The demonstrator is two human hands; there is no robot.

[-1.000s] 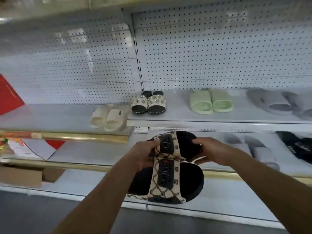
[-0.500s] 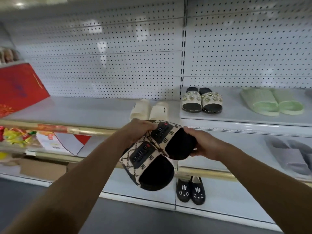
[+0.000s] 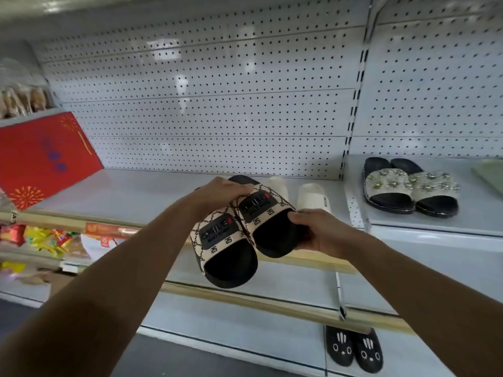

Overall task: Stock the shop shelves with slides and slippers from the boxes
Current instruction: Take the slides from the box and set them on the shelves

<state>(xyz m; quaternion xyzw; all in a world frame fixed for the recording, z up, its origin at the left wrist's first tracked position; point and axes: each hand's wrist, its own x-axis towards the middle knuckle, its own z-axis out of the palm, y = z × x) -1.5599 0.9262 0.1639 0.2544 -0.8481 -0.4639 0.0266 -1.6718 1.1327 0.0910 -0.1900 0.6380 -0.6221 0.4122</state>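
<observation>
Hands up in front of the grey shelf (image 3: 130, 194), both on one pair of patterned slides (image 3: 242, 229). The left hand (image 3: 220, 193) curls over the heel end of the pair, fingers wrapped on the strap edge; the right hand (image 3: 315, 231) pinches the toe rim of the nearer-right slide. The pair hangs side by side, tilted, black footbeds facing the camera, held in the air just over the shelf's gold front rail (image 3: 62, 221). Just behind the slides on that shelf stands a cream pair (image 3: 310, 197), partly hidden by them. Further right of the shelf, on the neighbouring board, sits a jewelled black pair (image 3: 408, 191). At the shelf's left end leans a red box (image 3: 46, 156). Well below, on the bottom board, black slippers with bunny faces (image 3: 353, 349).
</observation>
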